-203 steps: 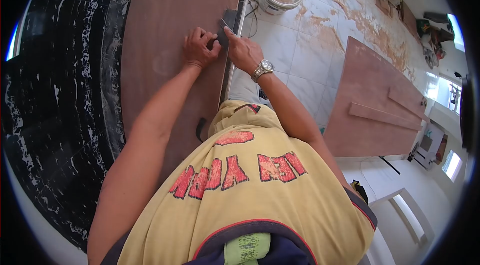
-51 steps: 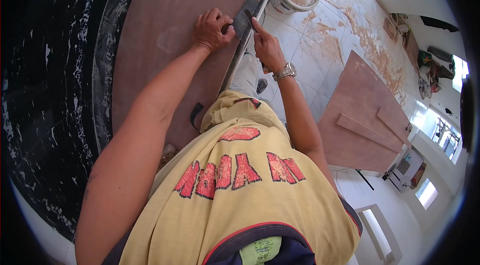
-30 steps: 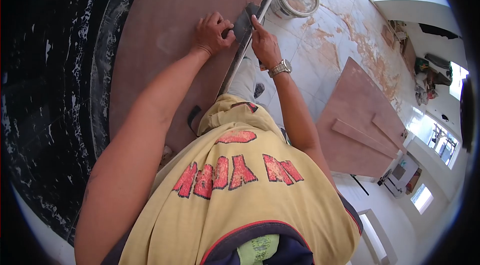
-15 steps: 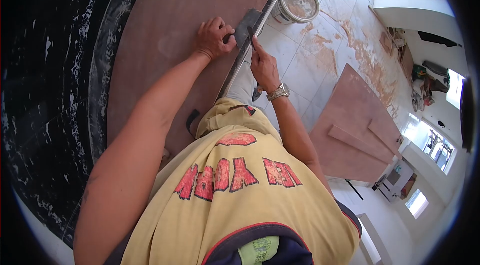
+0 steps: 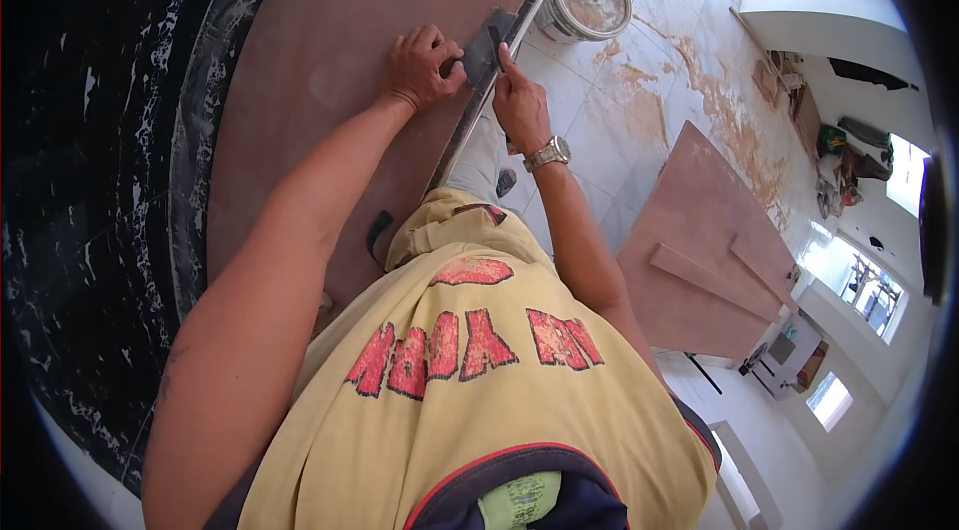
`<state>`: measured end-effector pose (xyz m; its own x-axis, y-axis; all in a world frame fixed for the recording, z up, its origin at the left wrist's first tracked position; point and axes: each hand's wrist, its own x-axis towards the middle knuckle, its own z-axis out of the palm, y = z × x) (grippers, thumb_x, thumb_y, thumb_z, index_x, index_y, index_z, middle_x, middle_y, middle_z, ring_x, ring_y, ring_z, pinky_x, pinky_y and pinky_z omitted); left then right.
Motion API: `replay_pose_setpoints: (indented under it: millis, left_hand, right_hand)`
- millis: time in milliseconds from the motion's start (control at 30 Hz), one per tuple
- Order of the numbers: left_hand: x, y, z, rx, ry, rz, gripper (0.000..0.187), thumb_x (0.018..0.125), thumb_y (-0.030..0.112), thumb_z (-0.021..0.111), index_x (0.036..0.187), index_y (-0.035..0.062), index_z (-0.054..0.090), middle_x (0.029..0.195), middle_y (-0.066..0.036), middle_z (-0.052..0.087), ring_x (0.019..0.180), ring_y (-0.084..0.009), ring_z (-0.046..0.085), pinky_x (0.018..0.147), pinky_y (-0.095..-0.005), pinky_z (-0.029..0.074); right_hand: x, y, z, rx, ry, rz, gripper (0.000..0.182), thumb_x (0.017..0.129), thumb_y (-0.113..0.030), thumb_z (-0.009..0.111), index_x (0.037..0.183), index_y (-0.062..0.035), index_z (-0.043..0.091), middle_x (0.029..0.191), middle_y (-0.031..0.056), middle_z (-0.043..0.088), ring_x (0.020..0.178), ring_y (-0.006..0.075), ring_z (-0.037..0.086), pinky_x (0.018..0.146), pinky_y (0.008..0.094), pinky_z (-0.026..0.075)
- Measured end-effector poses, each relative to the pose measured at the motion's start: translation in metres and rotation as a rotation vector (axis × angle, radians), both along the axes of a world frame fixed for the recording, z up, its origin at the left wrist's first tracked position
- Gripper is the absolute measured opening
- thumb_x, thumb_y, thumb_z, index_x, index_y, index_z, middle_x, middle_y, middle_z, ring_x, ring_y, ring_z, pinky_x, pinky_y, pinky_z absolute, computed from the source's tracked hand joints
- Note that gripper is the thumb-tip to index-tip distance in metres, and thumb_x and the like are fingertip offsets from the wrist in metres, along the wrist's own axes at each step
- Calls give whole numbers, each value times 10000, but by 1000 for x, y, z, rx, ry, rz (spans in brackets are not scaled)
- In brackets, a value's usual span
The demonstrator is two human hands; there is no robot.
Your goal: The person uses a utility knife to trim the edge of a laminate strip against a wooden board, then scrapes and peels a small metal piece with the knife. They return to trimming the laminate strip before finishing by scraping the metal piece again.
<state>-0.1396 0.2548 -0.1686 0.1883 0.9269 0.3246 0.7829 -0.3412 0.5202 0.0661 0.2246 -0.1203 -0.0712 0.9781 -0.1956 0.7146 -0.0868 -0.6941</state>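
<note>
**Hands Working the Board's Edge**

While we leaned over the large reddish-brown plywood board (image 5: 340, 40), which lay on the black white-veined marble counter (image 5: 90, 180), our left hand (image 5: 422, 67) was clenched around one side of a flat dark grey sanding block (image 5: 481, 48), the knuckles bent and resting on the board's face. That block sat on the board right at its outer edge, touching the grey metal edge strip (image 5: 478, 110) that ran along it. Just right of the block, our right hand (image 5: 521, 108), a silver wristwatch (image 5: 546, 152) on its wrist, pressed its raised forefinger against the block's other side; we could not tell whether the remaining fingers gripped anything. So the block lay pinched between both hands, fingertips touching it from either side.

We judged that a slip was the main danger: with the block sitting at the very edge, uneven pressure could tip it off towards the white tiled floor (image 5: 619, 100), or drag our forefinger along the strip. Further right on that floor stood a white plastic bucket (image 5: 586, 0), and a second reddish-brown panel (image 5: 699, 230) lay well apart.
</note>
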Motion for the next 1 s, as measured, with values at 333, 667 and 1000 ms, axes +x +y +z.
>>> replay_pose_setpoints:
  millis: [333, 667, 1000]
  left_hand:
    - [-1, 0, 1, -21, -8, -1, 165, 748, 296, 761, 895, 221, 760, 955, -14, 598, 928, -233, 643, 807, -427, 490]
    - [-2, -5, 3, -45, 6, 3, 168, 756, 314, 757, 900, 230, 771, 941, -9, 597, 922, -229, 642, 801, -421, 485]
    - [-3, 4, 1, -37, 1, 6, 159, 751, 309, 753, 888, 231, 773, 925, -3, 595, 907, -223, 639, 790, -414, 481]
  right_hand:
    - [-1, -10, -1, -39, 94, -31, 517, 1019, -136, 563, 1536, -130, 572, 816, 282, 682, 729, 435, 692, 730, 493, 552]
    - [5, -15, -15, 54, 102, -26, 518, 1037, -139, 566, 1550, -209, 577, 691, 206, 642, 560, 285, 640, 640, 426, 544]
    - [2, -28, -11, 10, 98, -48, 527, 1035, -137, 551, 1560, -183, 557, 753, 252, 670, 685, 395, 691, 714, 453, 553]
